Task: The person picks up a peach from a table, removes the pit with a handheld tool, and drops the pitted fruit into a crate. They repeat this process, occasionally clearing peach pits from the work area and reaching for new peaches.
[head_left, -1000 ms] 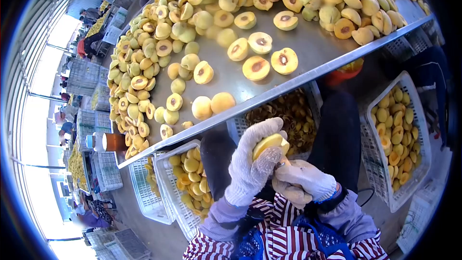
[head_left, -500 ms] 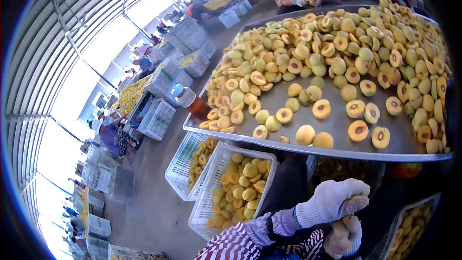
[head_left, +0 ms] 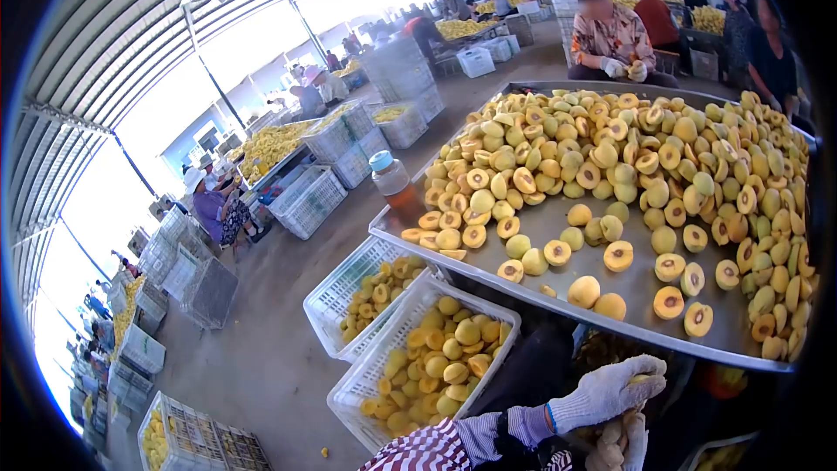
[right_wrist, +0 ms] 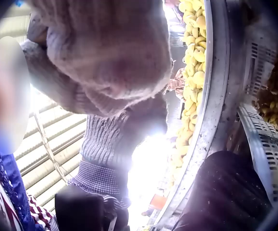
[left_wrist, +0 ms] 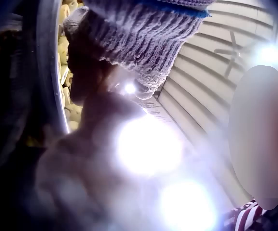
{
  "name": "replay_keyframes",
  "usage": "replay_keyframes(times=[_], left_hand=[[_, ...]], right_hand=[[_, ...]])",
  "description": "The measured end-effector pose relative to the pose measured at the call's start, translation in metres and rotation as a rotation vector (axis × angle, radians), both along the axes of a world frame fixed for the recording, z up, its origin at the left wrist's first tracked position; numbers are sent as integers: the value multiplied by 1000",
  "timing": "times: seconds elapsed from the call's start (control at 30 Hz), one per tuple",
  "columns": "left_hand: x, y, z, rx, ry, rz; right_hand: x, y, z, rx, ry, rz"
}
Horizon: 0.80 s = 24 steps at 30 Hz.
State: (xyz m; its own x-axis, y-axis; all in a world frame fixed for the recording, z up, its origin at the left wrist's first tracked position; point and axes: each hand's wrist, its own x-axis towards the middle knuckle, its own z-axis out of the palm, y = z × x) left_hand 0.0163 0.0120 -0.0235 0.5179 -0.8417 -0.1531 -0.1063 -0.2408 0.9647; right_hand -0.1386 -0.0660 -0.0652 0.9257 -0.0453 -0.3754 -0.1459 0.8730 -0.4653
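Observation:
In the head view my left hand (head_left: 602, 394), in a whitish knit glove, grips a yellow peach half (head_left: 643, 378) mostly covered by its fingers. Just below it is my gloved right hand (head_left: 621, 447), its fingers curled close under the left. A small tool showed between the right fingers earlier; it is now hidden. The right wrist view has the right glove (right_wrist: 110, 53) large in front, with the other hand's ribbed cuff (right_wrist: 105, 142) behind. Glare and blur cover much of the left wrist view, where a ribbed glove cuff (left_wrist: 134, 43) crosses the top.
A metal table (head_left: 558, 269) bears a heap of peach halves (head_left: 602, 135) and a bottle of brown liquid (head_left: 394, 181). White crates (head_left: 357, 392) of peach halves stand at lower left. Across the table sits another person (head_left: 615, 39); more people and crates fill the hall.
The head view has swung left and up, so the hands now sit at the lower right edge. Both hands stay close together; the left still holds the peach half.

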Motion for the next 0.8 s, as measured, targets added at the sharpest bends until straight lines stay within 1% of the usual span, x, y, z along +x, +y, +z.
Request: replay_keyframes(times=[0.03, 0.07, 0.17, 0.2, 0.27, 0.3, 0.33, 0.4, 0.47, 0.57, 0.6, 0.67, 0.7, 0.73, 0.77, 0.8], left_hand=[[-2, 2, -3, -34, 38, 19], [-5, 4, -1, -19, -41, 23], [-9, 6, -6, -140, -536, 83], [-10, 5, -3, -173, -584, 115], [-11, 6, -2, -168, -628, 101], [-11, 6, -1, -163, -649, 92], [-12, 6, 1, -146, -651, 83], [-14, 5, 3, -110, -653, 65], [-14, 4, 1, -190, -620, 57], [-16, 4, 2, -301, -582, 74], [-17, 4, 3, -336, -571, 85], [-11, 1, 2, -205, -412, 21], [-9, 0, 1, -139, -330, -9], [-7, -2, 0, -87, -330, -24], [-5, -5, 0, -36, -333, -39], [-4, -7, 0, 14, -335, -52]], right_hand=[[0, 2, -3, 3, 10, -7], [0, 3, -5, 7, 22, -14], [-3, 3, -12, 43, -97, 25], [-3, 5, -16, 75, -91, 7], [-1, 7, -20, 137, -82, -33], [1, 10, -13, 155, -7, -84], [5, 17, -1, 173, 68, -135], [3, 18, 3, 244, 48, -148], [-5, 14, -5, 348, -140, -73], [0, 29, 20, 142, 37, -299], [-3, 24, 9, 230, -62, -221], [-13, 9, -23, 402, -260, -58], [-11, 12, -11, 369, -142, -134], [-6, 19, 12, 335, -25, -210], [-3, 22, 25, 298, 89, -284], [-4, 16, 13, 334, -32, -189]])
